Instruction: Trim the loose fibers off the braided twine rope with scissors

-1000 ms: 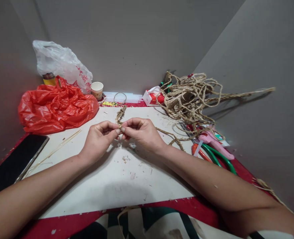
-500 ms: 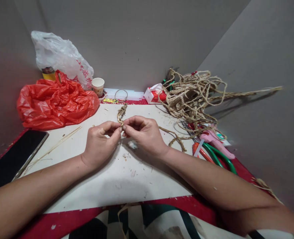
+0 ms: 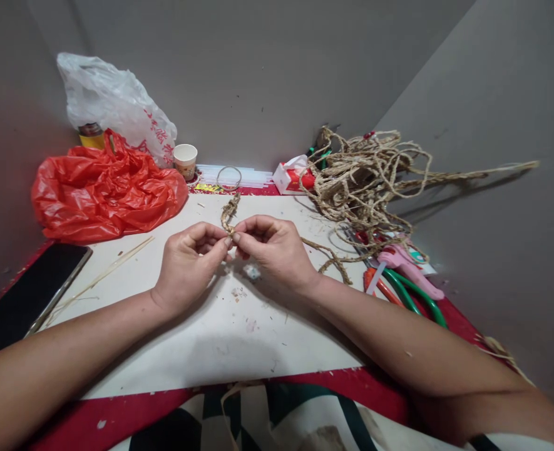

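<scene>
A short piece of braided straw cord point(image 3: 228, 215) rises from between my fingertips, its frayed, knotted end pointing away from me. My left hand point(image 3: 189, 263) pinches its near end between thumb and forefinger. Against it, my right hand point(image 3: 277, 250) grips the same end with thumb and fingertips. Both hands meet above the white board point(image 3: 206, 351). The part of the cord inside the fingers is hidden. Small bits of straw lie on the board below.
Tangled straw rope point(image 3: 365, 181) is heaped at the back right, near a tissue pack point(image 3: 292, 175), a pink glue gun point(image 3: 410, 269) and green handles point(image 3: 415, 294). On the left are a red plastic bag point(image 3: 107, 188), a phone point(image 3: 32, 294) and loose straws point(image 3: 112, 266). A paper cup point(image 3: 185, 161) stands behind.
Both hands keep their pinch on the cord, with only slight finger movement. The view has shifted very slightly; the other things stay in place.
</scene>
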A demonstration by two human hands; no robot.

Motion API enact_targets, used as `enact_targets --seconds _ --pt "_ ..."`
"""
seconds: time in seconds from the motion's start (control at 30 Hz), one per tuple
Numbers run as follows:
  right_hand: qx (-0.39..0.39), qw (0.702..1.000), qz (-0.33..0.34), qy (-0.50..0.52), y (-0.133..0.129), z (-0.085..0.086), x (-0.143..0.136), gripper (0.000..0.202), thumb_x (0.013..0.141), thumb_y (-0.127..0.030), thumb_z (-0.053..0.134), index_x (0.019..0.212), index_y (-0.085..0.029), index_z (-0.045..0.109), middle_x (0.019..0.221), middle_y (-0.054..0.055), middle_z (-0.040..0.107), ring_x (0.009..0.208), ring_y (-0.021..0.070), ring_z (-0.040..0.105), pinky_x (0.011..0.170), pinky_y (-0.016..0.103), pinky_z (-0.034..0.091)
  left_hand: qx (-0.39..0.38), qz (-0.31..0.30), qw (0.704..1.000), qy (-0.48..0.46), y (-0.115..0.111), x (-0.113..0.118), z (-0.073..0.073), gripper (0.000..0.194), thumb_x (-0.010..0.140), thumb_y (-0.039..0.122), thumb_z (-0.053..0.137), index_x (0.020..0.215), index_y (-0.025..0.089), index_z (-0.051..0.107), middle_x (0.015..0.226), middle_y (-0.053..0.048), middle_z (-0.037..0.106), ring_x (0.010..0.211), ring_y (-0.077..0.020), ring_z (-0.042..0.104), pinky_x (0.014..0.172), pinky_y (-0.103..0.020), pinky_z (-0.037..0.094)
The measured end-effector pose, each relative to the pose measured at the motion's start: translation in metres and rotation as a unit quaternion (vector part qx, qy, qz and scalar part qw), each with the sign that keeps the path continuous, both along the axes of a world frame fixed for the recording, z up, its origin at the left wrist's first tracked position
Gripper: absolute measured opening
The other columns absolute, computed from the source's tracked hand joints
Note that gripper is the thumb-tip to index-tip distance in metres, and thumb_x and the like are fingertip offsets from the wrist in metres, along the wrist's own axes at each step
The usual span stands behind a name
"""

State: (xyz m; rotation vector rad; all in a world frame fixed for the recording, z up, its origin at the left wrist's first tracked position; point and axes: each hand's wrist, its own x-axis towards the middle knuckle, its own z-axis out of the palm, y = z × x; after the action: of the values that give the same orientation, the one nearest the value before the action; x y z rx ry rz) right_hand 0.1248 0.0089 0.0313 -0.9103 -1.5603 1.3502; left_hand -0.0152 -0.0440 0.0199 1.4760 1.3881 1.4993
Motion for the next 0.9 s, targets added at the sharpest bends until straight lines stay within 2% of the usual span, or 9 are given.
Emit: enact_targets --seconds 0.1,0.2,0.3,0.37,0.43,0.5,0.57,0.7,0.9 --pt "-0.06 0.998 0.019 0.003 0.001 0.0 -0.001 0.011 0.065 -0.023 0.068 0.067 -0.016 0.06 0.049 -0.006 0.052 0.042 0.006 0.044 0.042 0.019 0.035 0.064 0.027 0.991 0.114 0.002 -0.005 -0.004 0.004 0.079 0.02 0.062 0.077 0.017 0.063 0.069 0.001 0.067 0.06 -0.0098 0.062 0.062 -0.021 0.049" --pt "-0.194 0.977 0.078 0.046 -0.001 -0.001 0.001 0.016 0.063 -0.024 0.068 0.062 -0.016 0.054 0.048 -0.007 0.046 0.04 0.0043 0.037 0.038 0.018 0.027 0.12 0.04 0.972 0.2 0.003 -0.008 -0.008 0.004 0.079 0.016 0.059 0.076 0.017 0.062 0.07 0.0 0.067 0.062 -0.0097 0.06 0.066 -0.022 0.048" --pt "-0.333 0.932 0.112 0.087 -0.01 -0.002 0.009 0.019 0.06 -0.021 0.07 0.061 -0.014 0.051 0.052 -0.007 0.044 0.043 0.002 0.033 0.039 0.015 0.02 0.114 -0.021 0.97 0.213 0.004 -0.009 -0.011 0.005 0.076 0.014 0.058 0.075 0.017 0.061 0.069 0.0 0.065 0.062 -0.0103 0.059 0.066 -0.023 0.047" --pt "-0.382 0.913 0.106 0.098 -0.018 -0.004 0.018 0.021 0.059 -0.019 0.071 0.062 -0.014 0.051 0.054 -0.007 0.043 0.044 0.0014 0.033 0.04 0.015 0.018 0.041 -0.089 0.983 0.156 0.005 -0.007 -0.012 0.002 0.073 0.015 0.06 0.074 0.017 0.06 0.066 0.0 0.064 0.061 -0.0111 0.059 0.063 -0.023 0.047" --pt "-0.394 0.909 0.089 0.105 -0.025 -0.009 0.027 0.022 0.059 -0.02 0.071 0.062 -0.013 0.05 0.054 -0.006 0.043 0.044 0.0013 0.032 0.04 0.015 0.017 -0.098 -0.14 0.985 0.032 0.008 -0.005 -0.011 0.005 0.072 0.017 0.061 0.076 0.016 0.059 0.068 -0.002 0.066 0.063 -0.0127 0.062 0.063 -0.025 0.049" --pt "-0.379 0.916 0.073 0.107 -0.03 -0.015 0.033 0.023 0.061 -0.023 0.072 0.064 -0.014 0.051 0.054 -0.006 0.043 0.044 0.0018 0.032 0.04 0.016 0.017 -0.24 -0.157 0.953 -0.1 0.012 -0.004 -0.01 0.008 0.074 0.02 0.06 0.08 0.015 0.059 0.076 -0.005 0.069 0.066 -0.0147 0.066 0.066 -0.027 0.052" --pt "-0.351 0.929 0.058 0.099 -0.034 -0.022 0.037 0.023 0.063 -0.026 0.072 0.067 -0.014 0.053 0.052 -0.006 0.043 0.044 0.0027 0.033 0.04 0.016 0.019 -0.328 -0.169 0.914 -0.169 0.016 -0.002 -0.009 0.016 0.078 0.027 0.06 0.084 0.013 0.062 0.083 -0.009 0.071 0.069 -0.0159 0.069 0.069 -0.028 0.053" --pt "-0.3 0.95 0.05 0.065 -0.035 -0.031 0.036 0.022 0.068 -0.03 0.07 0.067 -0.015 0.053 0.045 -0.007 0.044 0.04 0.0039 0.033 0.04 0.018 0.022 -0.372 -0.218 0.883 -0.183 0.021 0.005 -0.008 0.028 0.076 0.038 0.069 0.077 0.01 0.066 0.073 -0.008 0.069 0.063 -0.0119 0.066 0.066 -0.023 0.053" --pt "-0.282 0.957 0.048 0.048 -0.039 -0.029 0.036 0.018 0.067 -0.027 0.068 0.07 -0.017 0.053 0.043 -0.009 0.042 0.038 0.0046 0.03 0.038 0.019 0.021 -0.355 -0.142 0.898 -0.217 0.021 0.016 -0.008 0.015 0.077 0.017 0.065 0.064 0.012 0.059 0.06 -0.002 0.063 0.051 -0.0071 0.059 0.058 -0.019 0.05"
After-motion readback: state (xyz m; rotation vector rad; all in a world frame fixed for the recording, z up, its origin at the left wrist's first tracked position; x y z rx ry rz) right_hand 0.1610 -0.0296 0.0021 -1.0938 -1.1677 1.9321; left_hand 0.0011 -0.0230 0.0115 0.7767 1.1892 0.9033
